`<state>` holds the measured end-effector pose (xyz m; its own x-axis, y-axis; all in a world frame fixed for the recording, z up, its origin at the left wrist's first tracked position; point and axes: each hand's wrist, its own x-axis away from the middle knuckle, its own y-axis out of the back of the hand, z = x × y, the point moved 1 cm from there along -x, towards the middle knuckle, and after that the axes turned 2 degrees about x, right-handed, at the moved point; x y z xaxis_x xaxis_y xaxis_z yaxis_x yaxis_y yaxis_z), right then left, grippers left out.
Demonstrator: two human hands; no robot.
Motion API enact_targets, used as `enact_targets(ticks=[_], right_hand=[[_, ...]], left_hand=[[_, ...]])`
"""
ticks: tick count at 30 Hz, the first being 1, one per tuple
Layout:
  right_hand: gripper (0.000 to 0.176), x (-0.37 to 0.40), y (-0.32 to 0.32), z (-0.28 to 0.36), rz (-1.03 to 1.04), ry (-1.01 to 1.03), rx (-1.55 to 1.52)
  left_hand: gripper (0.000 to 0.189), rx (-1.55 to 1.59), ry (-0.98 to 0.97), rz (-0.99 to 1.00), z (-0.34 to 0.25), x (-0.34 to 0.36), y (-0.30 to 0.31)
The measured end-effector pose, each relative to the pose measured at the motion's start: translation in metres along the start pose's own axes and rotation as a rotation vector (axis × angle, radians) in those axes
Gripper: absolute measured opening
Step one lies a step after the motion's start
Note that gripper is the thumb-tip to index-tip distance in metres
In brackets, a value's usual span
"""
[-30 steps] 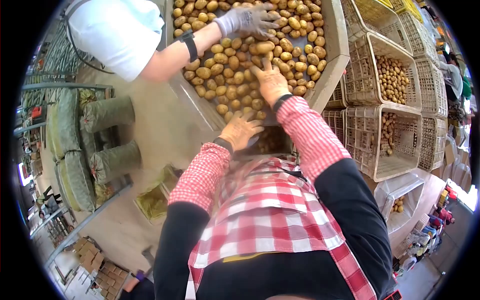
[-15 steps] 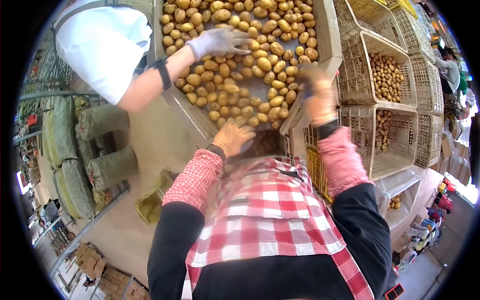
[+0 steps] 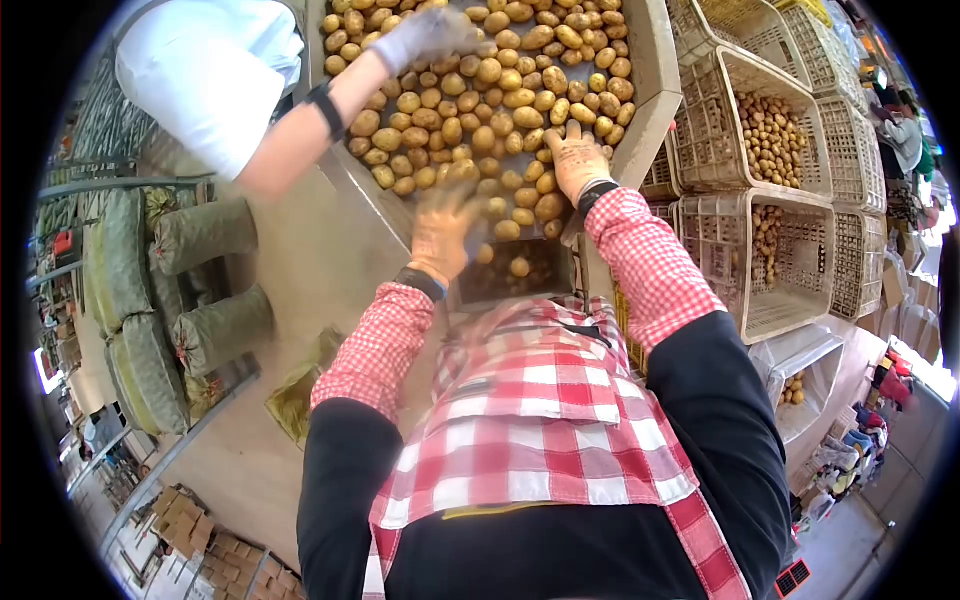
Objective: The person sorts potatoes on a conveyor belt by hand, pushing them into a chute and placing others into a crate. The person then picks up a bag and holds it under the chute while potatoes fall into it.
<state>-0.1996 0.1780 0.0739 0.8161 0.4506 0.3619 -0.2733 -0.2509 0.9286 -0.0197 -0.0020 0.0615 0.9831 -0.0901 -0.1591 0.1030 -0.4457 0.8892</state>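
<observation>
- Right hand (image 3: 577, 160) spread flat on small yellow-brown potatoes (image 3: 480, 75); left hand (image 3: 440, 232) blurred, grip unclear.
- Ahead of both: grey metal tray (image 3: 655, 70) still heaped.
- Right of right hand: beige plastic crates (image 3: 790, 310) part-filled; much seemingly left.

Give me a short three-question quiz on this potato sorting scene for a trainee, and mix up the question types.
1. True or false: the right hand lies on the potatoes on the table.
2. Multiple choice: the two crates just right of the table hold
A. potatoes
B. onions
C. nothing
3. Fill in: the co-worker's glove is ___ in colour.

Key: 1 true; 2 A; 3 grey.
</observation>
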Motion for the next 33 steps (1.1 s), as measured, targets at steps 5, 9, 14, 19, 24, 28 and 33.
enact_targets(ticks=[5,9,14,19,24,28,33], right_hand=[[0.041,0.004,-0.012,0.017,0.068,-0.017,-0.018],[0.032,0.005,-0.022,0.024,0.011,-0.029,-0.115],[0.034,0.019,-0.020,0.017,-0.183,0.124,-0.274],[0.052,0.051,0.065,-0.109,-0.862,0.059,-0.328],[0.051,0.035,0.067,-0.098,-0.784,0.072,-0.100],[0.042,-0.002,-0.014,0.034,-0.425,0.487,-0.092],[0.045,-0.038,0.005,0.081,-0.336,0.252,-0.007]], left_hand=[[0.050,-0.294,0.253,0.151,0.000,0.000,-0.032],[0.050,-0.279,0.184,0.335,-0.006,0.006,-0.031],[0.043,-0.273,-0.103,0.387,-0.002,0.013,-0.023],[0.035,-0.157,-0.219,0.444,0.001,0.013,-0.025],[0.026,0.079,-0.247,0.201,0.011,0.019,-0.033],[0.024,0.103,-0.081,0.118,0.003,0.013,-0.024],[0.025,0.021,-0.074,0.084,0.002,0.012,-0.029]])
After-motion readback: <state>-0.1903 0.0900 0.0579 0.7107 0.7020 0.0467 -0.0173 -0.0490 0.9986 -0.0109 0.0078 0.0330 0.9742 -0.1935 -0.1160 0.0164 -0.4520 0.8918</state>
